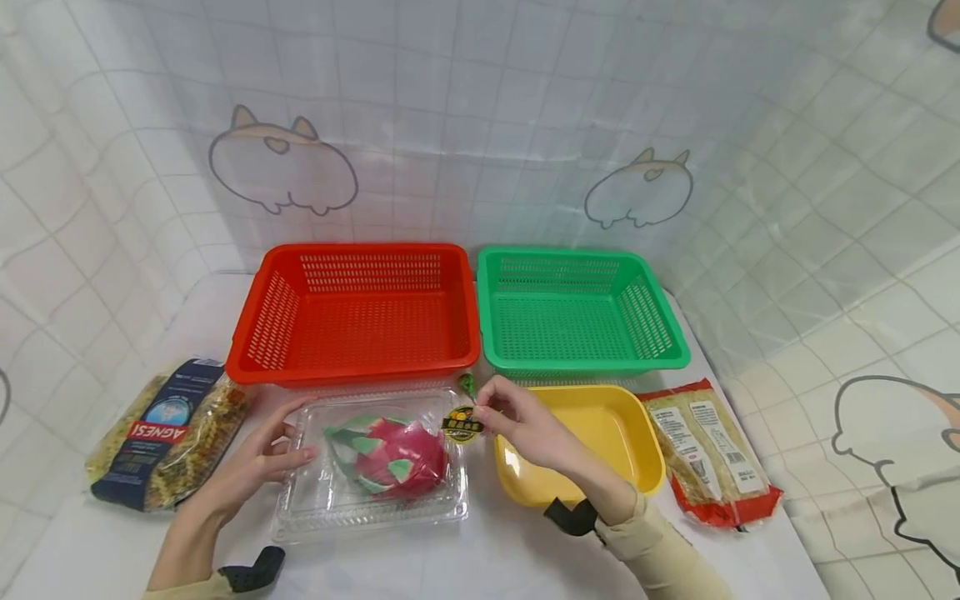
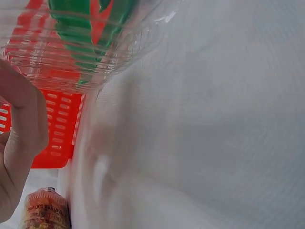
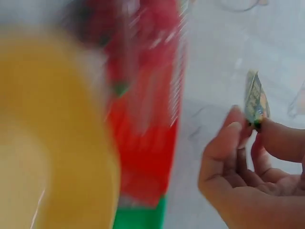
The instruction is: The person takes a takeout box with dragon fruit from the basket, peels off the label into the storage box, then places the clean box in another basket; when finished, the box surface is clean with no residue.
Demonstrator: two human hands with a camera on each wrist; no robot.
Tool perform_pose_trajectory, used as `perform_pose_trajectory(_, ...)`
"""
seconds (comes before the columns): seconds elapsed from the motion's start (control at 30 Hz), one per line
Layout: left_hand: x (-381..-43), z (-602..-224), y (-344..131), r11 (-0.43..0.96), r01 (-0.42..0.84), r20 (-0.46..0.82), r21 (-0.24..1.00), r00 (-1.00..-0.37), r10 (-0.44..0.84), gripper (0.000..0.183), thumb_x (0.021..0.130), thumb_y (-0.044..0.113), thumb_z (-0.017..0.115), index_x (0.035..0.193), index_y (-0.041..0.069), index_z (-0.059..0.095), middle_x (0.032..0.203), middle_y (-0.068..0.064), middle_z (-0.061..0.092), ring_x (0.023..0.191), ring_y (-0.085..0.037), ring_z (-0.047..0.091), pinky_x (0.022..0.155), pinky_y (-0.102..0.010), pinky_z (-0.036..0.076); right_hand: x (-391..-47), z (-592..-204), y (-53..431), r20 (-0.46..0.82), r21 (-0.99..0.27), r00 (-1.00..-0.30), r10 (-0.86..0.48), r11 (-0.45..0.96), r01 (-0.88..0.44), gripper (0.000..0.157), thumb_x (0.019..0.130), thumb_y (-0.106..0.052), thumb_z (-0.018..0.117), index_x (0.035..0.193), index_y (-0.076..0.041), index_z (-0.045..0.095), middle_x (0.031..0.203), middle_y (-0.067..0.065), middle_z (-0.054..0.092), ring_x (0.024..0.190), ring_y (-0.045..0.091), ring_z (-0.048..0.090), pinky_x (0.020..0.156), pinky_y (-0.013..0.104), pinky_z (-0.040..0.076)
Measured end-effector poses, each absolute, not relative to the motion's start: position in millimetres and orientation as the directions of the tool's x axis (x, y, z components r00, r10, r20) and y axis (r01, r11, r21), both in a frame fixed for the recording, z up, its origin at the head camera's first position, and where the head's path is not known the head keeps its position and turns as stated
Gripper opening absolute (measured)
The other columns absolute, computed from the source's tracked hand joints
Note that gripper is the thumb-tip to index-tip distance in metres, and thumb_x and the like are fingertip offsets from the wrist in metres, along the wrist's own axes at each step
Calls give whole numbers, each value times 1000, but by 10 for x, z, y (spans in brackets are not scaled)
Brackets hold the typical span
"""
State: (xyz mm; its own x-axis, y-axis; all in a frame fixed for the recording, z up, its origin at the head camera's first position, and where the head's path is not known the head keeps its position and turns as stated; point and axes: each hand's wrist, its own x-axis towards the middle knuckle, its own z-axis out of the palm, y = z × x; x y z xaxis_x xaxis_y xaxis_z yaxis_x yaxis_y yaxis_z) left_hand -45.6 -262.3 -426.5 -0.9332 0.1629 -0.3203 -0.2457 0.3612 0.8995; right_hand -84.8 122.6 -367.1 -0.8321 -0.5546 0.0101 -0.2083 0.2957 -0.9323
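Note:
In the head view a clear plastic clamshell box (image 1: pixel 315 500) lies on the white table, with a pink and green dragon fruit (image 1: pixel 408 454) inside. My left hand (image 1: pixel 258 458) rests on the box's left edge, thumb and forefinger reaching over the lid. Just past the box's right side, my right hand (image 1: pixel 525 421) pinches a small round black-and-gold label (image 1: pixel 461 425) with fruit printed on it. A small green piece (image 1: pixel 467 384) shows by those fingertips; what it is I cannot tell. The right wrist view shows the label (image 3: pixel 256 98) bent, between thumb and forefinger.
A red basket (image 1: pixel 352 371) and a green basket (image 1: pixel 588 364) stand side by side at the back. Under my right forearm sits a yellow tray (image 1: pixel 622 450). An Agnesi pasta bag (image 1: pixel 165 433) lies at left, and a red-edged food packet (image 1: pixel 708 454) at right.

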Motion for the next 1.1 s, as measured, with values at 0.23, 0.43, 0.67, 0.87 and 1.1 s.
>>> perform_pose_trajectory(0.23, -450, -4233, -2648, 361, -235, -309, 903, -937, 162, 77, 92, 23, 67, 156, 16, 24, 111, -18, 41, 88, -21, 53, 68, -37, 52, -1055, -3838, 1648, 0, -916, -879, -477, 353, -191, 8, 95, -9, 68, 96, -2, 64, 86, 13, 65, 73, 24, 63, 66, 31, 55)
perform_pose_trajectory(0.43, -458, -4260, -2620, 326, -202, -273, 923, -943, 190, 77, 93, 21, 67, 156, 16, 24, 111, -18, 42, 87, -18, 55, 67, -36, 53, -1162, -3917, 1880, -108, -875, -864, -491, 460, -152, 8, 91, -9, 72, 94, -2, 69, 82, 8, 70, 72, 34, 67, 68, 46, 58)
perform_pose_trajectory(0.67, -425, -4228, -2651, 316, -198, -262, 928, -949, 174, 76, 92, 20, 66, 156, 17, 25, 109, -17, 43, 86, -19, 55, 67, -36, 53, -1268, -3858, 1930, -157, -830, -822, -547, 524, -191, 10, 90, -3, 72, 95, 1, 64, 82, 11, 70, 67, 30, 69, 63, 39, 60)
perform_pose_trajectory(0.87, -445, -4228, -2661, 304, -195, -257, 932, -950, 178, 75, 92, 19, 66, 155, 17, 25, 109, -17, 43, 87, -20, 56, 67, -36, 52, -1408, -3927, 1918, -173, -783, -777, -605, 563, -263, 7, 89, 5, 68, 87, -1, 62, 78, 11, 69, 65, 29, 69, 62, 38, 59)
perform_pose_trajectory(1.1, -427, -4265, -2649, 292, -194, -260, 937, -943, 207, 77, 93, 17, 66, 156, 16, 21, 108, -17, 41, 86, -18, 57, 66, -35, 51, -1405, -3967, 1878, -221, -704, -755, -617, 637, -314, 3, 89, -2, 71, 87, 1, 71, 77, 5, 71, 64, 17, 66, 61, 31, 57)
